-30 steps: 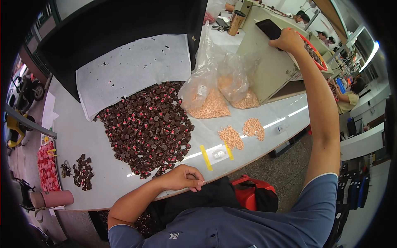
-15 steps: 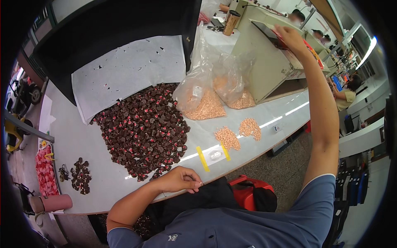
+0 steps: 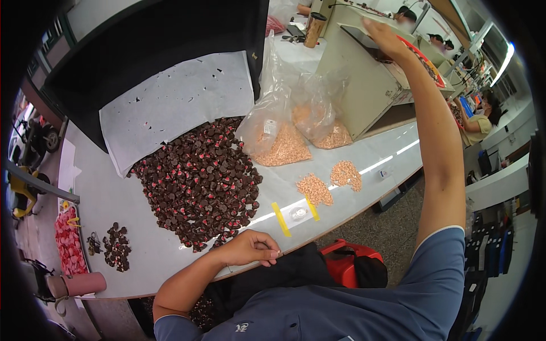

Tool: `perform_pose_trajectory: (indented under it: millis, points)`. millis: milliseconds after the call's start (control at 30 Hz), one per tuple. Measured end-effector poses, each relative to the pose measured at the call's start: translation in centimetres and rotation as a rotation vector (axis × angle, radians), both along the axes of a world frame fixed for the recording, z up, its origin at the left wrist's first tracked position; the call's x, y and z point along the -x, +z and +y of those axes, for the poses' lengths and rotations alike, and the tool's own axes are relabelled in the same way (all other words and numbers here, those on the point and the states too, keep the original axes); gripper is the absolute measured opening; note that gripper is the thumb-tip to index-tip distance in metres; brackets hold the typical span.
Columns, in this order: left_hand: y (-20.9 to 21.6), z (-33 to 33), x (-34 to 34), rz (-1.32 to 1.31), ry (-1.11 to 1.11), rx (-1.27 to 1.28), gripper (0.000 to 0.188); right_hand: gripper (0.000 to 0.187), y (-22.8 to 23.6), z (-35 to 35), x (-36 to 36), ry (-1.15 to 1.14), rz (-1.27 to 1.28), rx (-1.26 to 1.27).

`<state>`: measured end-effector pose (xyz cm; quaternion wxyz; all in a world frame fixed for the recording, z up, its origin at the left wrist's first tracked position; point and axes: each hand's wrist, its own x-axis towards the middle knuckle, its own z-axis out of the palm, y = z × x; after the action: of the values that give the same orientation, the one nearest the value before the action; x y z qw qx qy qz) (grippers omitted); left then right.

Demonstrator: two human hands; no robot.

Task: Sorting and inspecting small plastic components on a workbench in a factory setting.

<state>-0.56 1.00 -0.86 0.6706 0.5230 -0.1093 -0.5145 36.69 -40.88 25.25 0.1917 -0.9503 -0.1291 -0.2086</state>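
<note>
At the far left edge of the table [image 3: 114, 196] lies a flat tray of pink pieces [image 3: 67, 241], and just right of it, near the front edge, a small cluster of dark parts [image 3: 114, 245] sits set apart. By that, only a little of the sorting looks done.

Further right, the big heap of dark parts with red centres [image 3: 199, 182] covers the middle of the table, spilling from the lower edge of a white paper sheet [image 3: 176, 99] that leans against a black box [image 3: 159, 40] at the back. This heap looks like the bulk of the work left.

The left hand [image 3: 250, 249] rests on the front edge, just below the heap. Its fingers curl inward with thumb and fingertips pinched together; whether a small part sits between them is too small to tell.

Right of the hand, two yellow tape strips [image 3: 280, 219] frame a small clear piece on the table. Beyond them lie two small piles of orange pellets [image 3: 330, 182], near the front edge, and behind these two clear bags of orange pellets [image 3: 296, 133], both mostly full.

At the back right stands a beige machine [image 3: 364, 85]. The right hand [image 3: 382, 35] reaches up to its top, fingers laid over a dark panel there; the grip itself cannot be made out.
</note>
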Motion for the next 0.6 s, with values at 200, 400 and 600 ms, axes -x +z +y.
perform_pose_trajectory:
  millis: [200, 400, 600]
  points:
    - [0.1, 0.2, -0.1, -0.004, 0.016, -0.002, 0.017, 0.086, 1.8, 2.6, 7.1, -0.279, 0.102, 0.278]
    - [0.0, 0.1, -0.2, -0.023, -0.001, 0.019, 0.019, 0.084, 0.8, 2.7, 8.1, -0.432, 0.064, 0.439]
    - [-0.2, 0.0, 0.0, -0.021, 0.014, -0.002, 0.019, 0.063, 0.8, 3.7, 8.2, -0.575, -0.157, 0.354]
